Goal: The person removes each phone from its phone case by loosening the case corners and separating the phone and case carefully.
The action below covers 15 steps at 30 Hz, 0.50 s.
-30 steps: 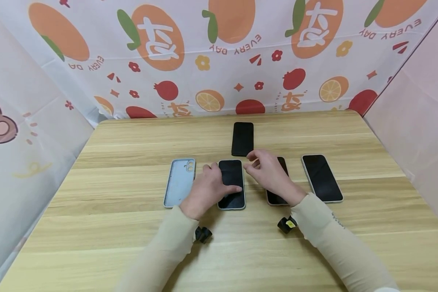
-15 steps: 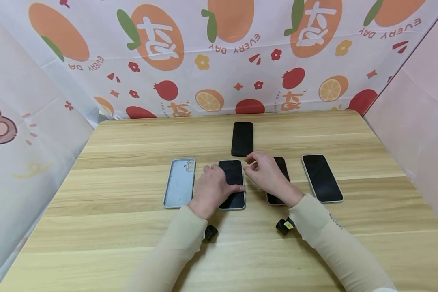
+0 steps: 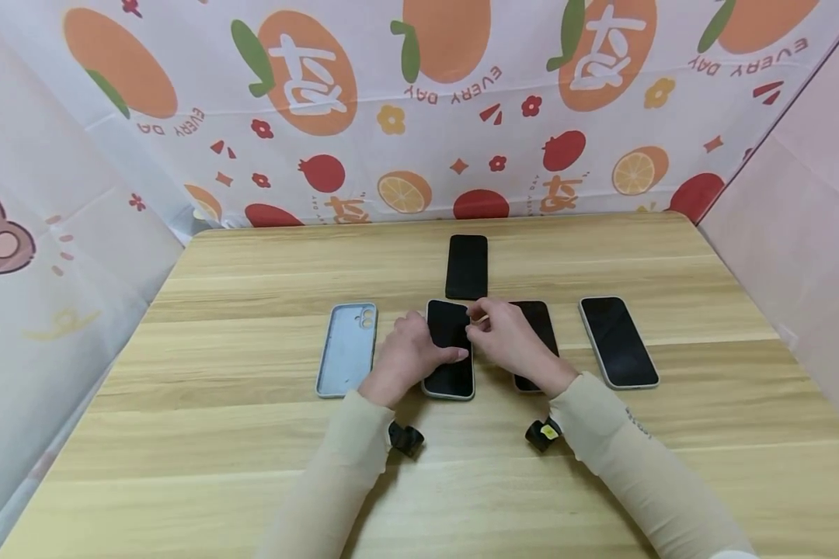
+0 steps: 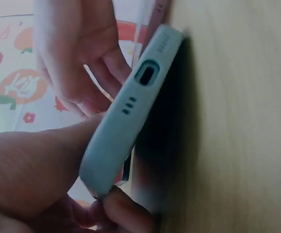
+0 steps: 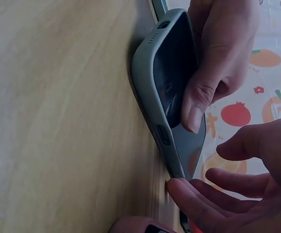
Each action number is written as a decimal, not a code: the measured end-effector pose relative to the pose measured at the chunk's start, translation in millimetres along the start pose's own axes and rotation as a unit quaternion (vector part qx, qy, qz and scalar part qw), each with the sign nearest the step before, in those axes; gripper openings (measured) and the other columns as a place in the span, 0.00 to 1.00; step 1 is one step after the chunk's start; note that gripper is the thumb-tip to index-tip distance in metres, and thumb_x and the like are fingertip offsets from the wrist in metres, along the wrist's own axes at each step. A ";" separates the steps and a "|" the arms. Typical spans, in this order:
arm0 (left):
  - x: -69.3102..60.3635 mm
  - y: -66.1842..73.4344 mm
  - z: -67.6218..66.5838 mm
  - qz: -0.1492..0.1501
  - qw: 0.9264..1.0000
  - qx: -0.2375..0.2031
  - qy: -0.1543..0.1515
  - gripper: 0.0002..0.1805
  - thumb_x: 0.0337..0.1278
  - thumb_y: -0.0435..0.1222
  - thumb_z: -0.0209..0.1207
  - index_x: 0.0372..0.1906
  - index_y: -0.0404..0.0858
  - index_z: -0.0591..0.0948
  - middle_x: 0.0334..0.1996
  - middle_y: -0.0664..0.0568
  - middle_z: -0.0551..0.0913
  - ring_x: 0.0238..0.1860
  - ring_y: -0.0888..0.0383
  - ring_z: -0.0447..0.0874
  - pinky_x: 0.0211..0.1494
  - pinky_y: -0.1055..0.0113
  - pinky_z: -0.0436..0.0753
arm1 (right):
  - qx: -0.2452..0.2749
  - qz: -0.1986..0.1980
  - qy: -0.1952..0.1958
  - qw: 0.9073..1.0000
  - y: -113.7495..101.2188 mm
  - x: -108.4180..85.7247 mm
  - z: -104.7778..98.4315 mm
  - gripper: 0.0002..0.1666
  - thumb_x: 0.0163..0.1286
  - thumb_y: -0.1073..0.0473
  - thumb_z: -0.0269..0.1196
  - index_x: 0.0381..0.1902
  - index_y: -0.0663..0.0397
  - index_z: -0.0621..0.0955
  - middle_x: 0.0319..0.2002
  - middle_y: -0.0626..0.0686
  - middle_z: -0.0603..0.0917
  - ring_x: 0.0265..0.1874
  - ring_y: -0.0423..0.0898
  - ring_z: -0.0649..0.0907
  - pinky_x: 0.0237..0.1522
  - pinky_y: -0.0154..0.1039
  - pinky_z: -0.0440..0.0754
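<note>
My left hand (image 3: 409, 353) grips a phone (image 3: 456, 380) in a pale blue-green case, its thumb lying across the dark screen and its fingers at the left edge. In the left wrist view the case's bottom end (image 4: 116, 116), with its charging-port cutout, is tilted up off the table on one side. My right hand (image 3: 506, 338) is at the phone's upper right edge. Its fingers are loosely bent, and in the right wrist view a fingertip (image 5: 176, 187) touches the case near a corner. An empty light blue phone case (image 3: 346, 353) lies left of the left hand.
A dark phone (image 3: 538, 326) lies partly under my right hand and wrist. Farther right is a phone with a pale edge (image 3: 617, 341). A black phone or slab (image 3: 467, 268) lies at the back. The wooden table (image 3: 203, 466) meets a fruit-print cloth (image 3: 391, 140) behind.
The phone under my left hand has shifted slightly right and away from me and turned a little. My right hand has moved slightly nearer to me. The left wrist has shifted right.
</note>
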<state>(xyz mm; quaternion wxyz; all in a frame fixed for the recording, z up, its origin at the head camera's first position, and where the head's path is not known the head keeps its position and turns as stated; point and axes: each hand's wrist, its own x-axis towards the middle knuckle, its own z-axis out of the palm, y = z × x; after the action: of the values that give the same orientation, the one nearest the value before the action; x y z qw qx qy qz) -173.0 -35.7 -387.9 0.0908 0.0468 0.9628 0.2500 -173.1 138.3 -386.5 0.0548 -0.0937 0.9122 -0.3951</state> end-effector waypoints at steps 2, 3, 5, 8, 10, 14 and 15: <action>1.9 -1.0 -1.1 -0.003 1.000 -0.026 -0.014 0.41 0.46 0.55 0.73 0.52 0.27 0.72 0.42 0.37 0.77 0.37 0.49 0.78 0.44 0.58 0.82 | -0.001 0.001 -0.002 1.000 1.0 1.0 0.3 0.17 0.70 0.61 0.59 0.54 0.61 0.79 0.53 0.58 0.83 0.48 0.49 0.86 0.49 0.43 0.85; 3.0 -1.8 -1.9 0.000 0.999 -0.037 -0.020 0.38 0.48 0.54 0.72 0.52 0.28 0.73 0.42 0.38 0.78 0.37 0.49 0.79 0.43 0.58 0.82 | 0.000 0.001 -0.002 1.000 1.3 1.4 0.3 0.17 0.70 0.61 0.59 0.54 0.61 0.79 0.53 0.58 0.83 0.48 0.49 0.86 0.49 0.43 0.85; 4.9 -3.6 -4.7 0.007 0.998 -0.059 -0.032 0.32 0.54 0.51 0.70 0.50 0.29 0.74 0.41 0.40 0.80 0.37 0.51 0.80 0.42 0.60 0.81 | 0.000 0.001 -0.003 1.000 2.0 2.0 0.0 0.16 0.70 0.61 0.59 0.54 0.61 0.79 0.53 0.58 0.83 0.48 0.49 0.86 0.48 0.43 0.85; 7.1 -6.0 -9.6 0.006 0.991 -0.120 -0.061 0.23 0.61 0.46 0.66 0.48 0.32 0.75 0.38 0.43 0.82 0.33 0.54 0.83 0.36 0.63 0.83 | 0.004 0.004 -0.005 1.000 2.6 2.4 -1.4 0.16 0.70 0.62 0.59 0.54 0.61 0.79 0.53 0.58 0.83 0.48 0.49 0.86 0.48 0.42 0.85; 7.9 -7.4 -12.3 -0.002 0.981 -0.176 -0.083 0.18 0.64 0.41 0.63 0.48 0.32 0.74 0.36 0.43 0.83 0.30 0.56 0.85 0.31 0.64 0.85 | 0.007 0.007 -0.008 1.000 2.8 2.5 -2.4 0.16 0.70 0.62 0.59 0.54 0.61 0.79 0.53 0.59 0.83 0.48 0.49 0.86 0.48 0.42 0.85; 8.3 -9.7 -15.5 -0.019 0.957 -0.267 -0.116 0.16 0.67 0.37 0.60 0.53 0.34 0.72 0.37 0.43 0.83 0.26 0.55 0.86 0.29 0.61 0.87 | 0.015 0.011 -0.005 1.000 4.8 3.9 -4.5 0.18 0.71 0.61 0.59 0.56 0.61 0.78 0.53 0.58 0.82 0.47 0.49 0.86 0.47 0.42 0.85; 8.2 -10.1 -15.9 -0.019 0.952 -0.281 -0.121 0.16 0.68 0.36 0.59 0.55 0.34 0.72 0.37 0.42 0.83 0.25 0.55 0.86 0.29 0.60 0.88 | 0.019 0.010 0.001 1.000 5.5 4.5 -5.1 0.18 0.71 0.61 0.60 0.56 0.62 0.78 0.53 0.58 0.82 0.47 0.48 0.86 0.47 0.43 0.85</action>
<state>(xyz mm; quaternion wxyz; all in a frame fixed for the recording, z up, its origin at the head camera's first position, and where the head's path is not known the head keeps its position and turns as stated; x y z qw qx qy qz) -184.6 -50.9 -380.4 0.2204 0.0309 0.8363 0.5011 -179.1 144.6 -387.2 0.0596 -0.0826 0.9056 -0.4118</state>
